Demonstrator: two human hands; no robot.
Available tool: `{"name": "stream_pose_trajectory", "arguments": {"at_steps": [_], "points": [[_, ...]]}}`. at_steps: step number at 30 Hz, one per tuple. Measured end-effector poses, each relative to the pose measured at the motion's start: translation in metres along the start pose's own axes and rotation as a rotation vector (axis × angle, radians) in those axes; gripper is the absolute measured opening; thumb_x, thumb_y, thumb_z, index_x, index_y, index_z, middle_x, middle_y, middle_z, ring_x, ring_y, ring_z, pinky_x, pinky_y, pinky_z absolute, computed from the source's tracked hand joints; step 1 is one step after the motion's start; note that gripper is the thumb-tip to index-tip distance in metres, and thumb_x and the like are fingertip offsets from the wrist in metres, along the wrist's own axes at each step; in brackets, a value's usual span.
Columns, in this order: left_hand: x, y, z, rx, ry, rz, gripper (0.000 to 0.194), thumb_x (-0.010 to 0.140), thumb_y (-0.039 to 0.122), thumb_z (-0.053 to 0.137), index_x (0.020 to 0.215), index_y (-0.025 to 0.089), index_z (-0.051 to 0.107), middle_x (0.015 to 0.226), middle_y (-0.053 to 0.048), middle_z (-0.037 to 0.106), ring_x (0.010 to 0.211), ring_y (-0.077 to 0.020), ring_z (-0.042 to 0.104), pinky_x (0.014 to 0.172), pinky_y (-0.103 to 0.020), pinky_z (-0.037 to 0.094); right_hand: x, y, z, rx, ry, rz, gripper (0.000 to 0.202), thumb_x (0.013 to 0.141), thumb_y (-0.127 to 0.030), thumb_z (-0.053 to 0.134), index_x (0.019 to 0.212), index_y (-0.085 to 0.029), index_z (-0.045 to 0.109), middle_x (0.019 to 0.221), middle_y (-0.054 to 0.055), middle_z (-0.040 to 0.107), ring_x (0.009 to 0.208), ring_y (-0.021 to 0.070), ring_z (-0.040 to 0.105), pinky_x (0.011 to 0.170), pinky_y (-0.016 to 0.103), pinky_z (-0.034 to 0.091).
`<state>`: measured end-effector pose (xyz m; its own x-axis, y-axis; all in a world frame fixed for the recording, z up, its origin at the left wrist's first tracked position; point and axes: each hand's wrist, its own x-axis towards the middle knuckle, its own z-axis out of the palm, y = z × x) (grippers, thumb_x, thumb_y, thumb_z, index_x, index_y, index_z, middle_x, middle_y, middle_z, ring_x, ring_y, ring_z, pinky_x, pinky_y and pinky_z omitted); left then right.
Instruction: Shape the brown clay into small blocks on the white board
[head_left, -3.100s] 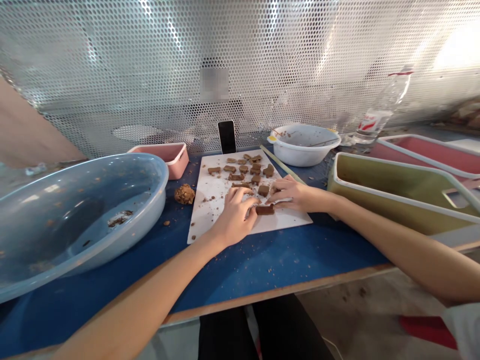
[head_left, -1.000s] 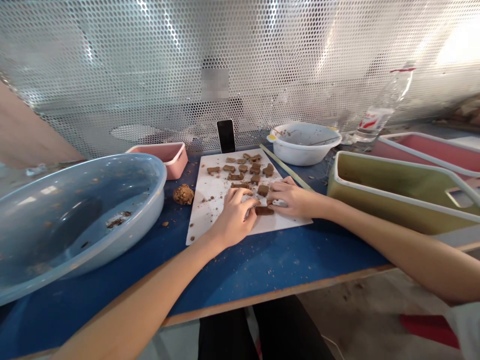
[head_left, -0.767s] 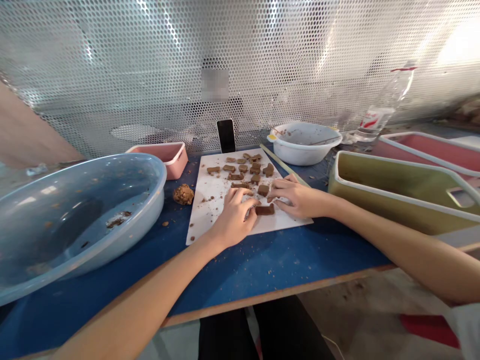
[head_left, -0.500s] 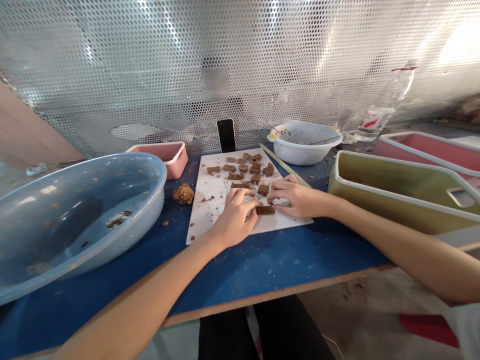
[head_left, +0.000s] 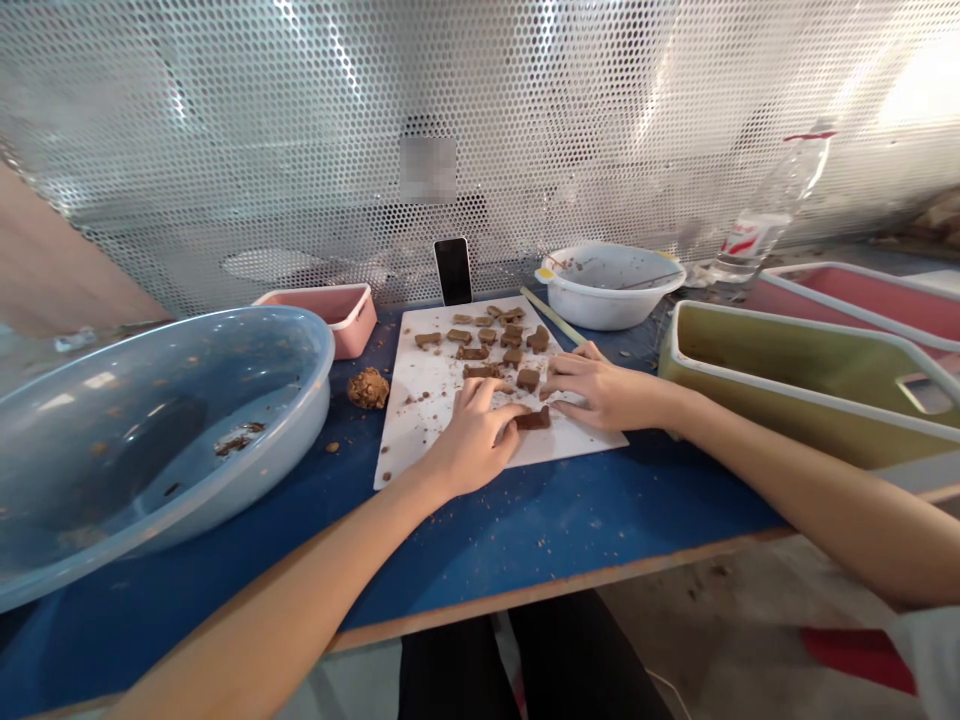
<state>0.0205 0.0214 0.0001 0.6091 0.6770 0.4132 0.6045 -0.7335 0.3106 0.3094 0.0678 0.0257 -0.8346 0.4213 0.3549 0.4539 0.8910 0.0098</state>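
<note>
On a white board [head_left: 401, 435] lies a dark brown clay piece [head_left: 535, 419], long and bar-like, with its right end raised a little. My left hand [head_left: 474, 440] grips its left end between thumb and fingers, which hide that end. Just off the right end is my right hand [head_left: 604, 390], palm down with fingers apart, seemingly holding nothing. Several small shaped clay pieces [head_left: 512, 357] sit in loose rows beyond the hands. A squarish clay block [head_left: 528, 379] is close to the right fingertips. Left of the board rests a rough clay lump [head_left: 368, 388].
A large blue basin [head_left: 315, 400] takes up the left, with a pink bin [head_left: 356, 325] behind. A phone [head_left: 453, 271] leans on the perforated metal sheet. Rightward are a white basin [head_left: 611, 312], a green stick [head_left: 551, 315], an olive bin [head_left: 765, 400] and a plastic bottle [head_left: 757, 225].
My right hand has drawn slightly away from the clay piece's right end, uncovering it. That end now looks more raised and angular. The left hand stays almost in place.
</note>
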Motion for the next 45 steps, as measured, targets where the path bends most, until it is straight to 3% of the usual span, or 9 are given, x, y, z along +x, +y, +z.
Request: {"name": "stream_pose_trajectory", "arguments": {"at_steps": [6,18,29,36,40,45], "points": [[0.001,0.007,0.000,-0.016,-0.089,0.030,0.037,0.110,0.021,0.056,0.140,0.022,0.077,0.150,-0.017,0.056,0.146,-0.0386,0.045,0.121,-0.065,0.050,-0.002,0.003,-0.001,-0.158,0.016,-0.087,0.020,0.112,-0.024,0.054,0.110,-0.017,0.073,0.104,0.008,0.066,0.094,0.0237,0.060,0.095,0.043,0.036],[0.005,0.015,0.002,0.017,-0.118,0.042,0.036,0.112,0.024,0.055,0.138,0.018,0.078,0.153,-0.018,0.056,0.146,-0.0395,0.044,0.124,-0.065,0.047,0.003,-0.005,0.006,-0.137,0.013,-0.046,0.016,0.108,-0.025,0.058,0.110,-0.018,0.072,0.104,0.009,0.069,0.096,0.0253,0.063,0.095,0.043,0.038],[0.006,0.016,0.003,0.032,-0.054,0.019,0.035,0.109,0.019,0.056,0.134,0.022,0.080,0.145,-0.017,0.060,0.143,-0.0389,0.048,0.120,-0.064,0.051,0.002,-0.006,0.003,-0.099,0.022,-0.033,0.016,0.106,-0.024,0.060,0.112,-0.018,0.074,0.108,0.010,0.070,0.098,0.0266,0.064,0.096,0.044,0.038],[0.007,0.017,0.003,0.026,-0.075,0.022,0.034,0.108,0.018,0.057,0.133,0.022,0.080,0.146,-0.017,0.059,0.141,-0.0391,0.048,0.119,-0.064,0.050,0.004,-0.008,0.006,-0.137,0.006,-0.032,0.016,0.110,-0.028,0.058,0.106,-0.018,0.069,0.109,0.011,0.071,0.097,0.0257,0.063,0.094,0.045,0.036],[0.006,0.016,0.004,0.045,-0.012,-0.003,0.032,0.108,0.017,0.057,0.130,0.017,0.079,0.147,-0.019,0.057,0.145,-0.0395,0.045,0.122,-0.064,0.049,0.002,-0.004,0.003,-0.082,0.009,-0.018,0.016,0.108,-0.027,0.060,0.115,-0.018,0.072,0.110,0.011,0.070,0.100,0.0267,0.063,0.097,0.046,0.038],[0.006,0.012,0.005,0.028,0.048,-0.050,0.029,0.106,0.016,0.059,0.127,0.018,0.079,0.146,-0.017,0.058,0.145,-0.0388,0.045,0.123,-0.064,0.049,0.000,0.000,0.002,0.010,-0.005,-0.017,0.021,0.112,-0.029,0.058,0.124,-0.021,0.074,0.117,0.011,0.069,0.106,0.0267,0.064,0.097,0.044,0.039]]}}
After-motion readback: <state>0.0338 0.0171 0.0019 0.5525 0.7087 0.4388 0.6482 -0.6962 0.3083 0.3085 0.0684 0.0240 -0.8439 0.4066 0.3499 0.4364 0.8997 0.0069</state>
